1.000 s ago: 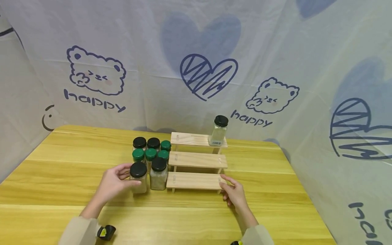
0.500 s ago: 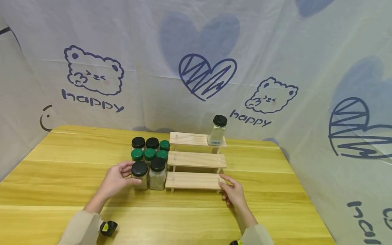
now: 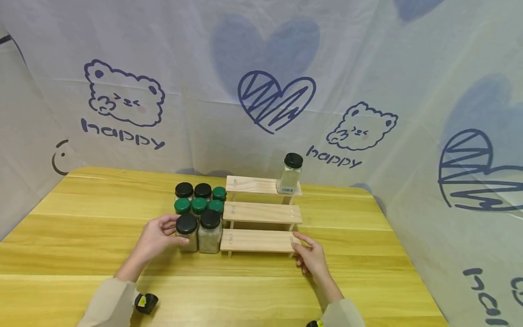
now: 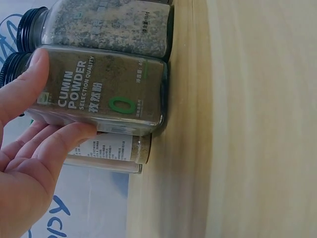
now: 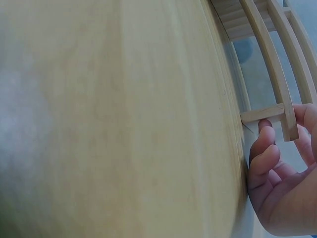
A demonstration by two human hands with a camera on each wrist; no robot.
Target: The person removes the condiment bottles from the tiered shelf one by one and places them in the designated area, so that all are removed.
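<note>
My left hand (image 3: 154,238) holds a square jar of cumin powder (image 4: 106,91) with a black lid, thumb across its front and fingers at its side and back. The cumin powder jar stands upright on the table beside another black-lidded jar (image 3: 210,236) of coarse grey-white contents. Behind them are several smaller green-lidded jars (image 3: 182,205) and two black-lidded ones (image 3: 203,190). To their right stands a three-tier wooden rack (image 3: 261,240). At the lowest tier's right end, my right hand (image 3: 312,259) grips the board, with fingers by its leg (image 5: 262,114) in the right wrist view.
A tall black-lidded jar (image 3: 290,177) of pale contents stands on the right end of the rack's top tier. The wooden table (image 3: 245,290) ends at a printed cloth (image 3: 196,113) hanging behind and to the sides.
My left hand has brought the cumin powder jar slightly back and right, closer beside the neighbouring jar. My right hand stays at the rack's end.
</note>
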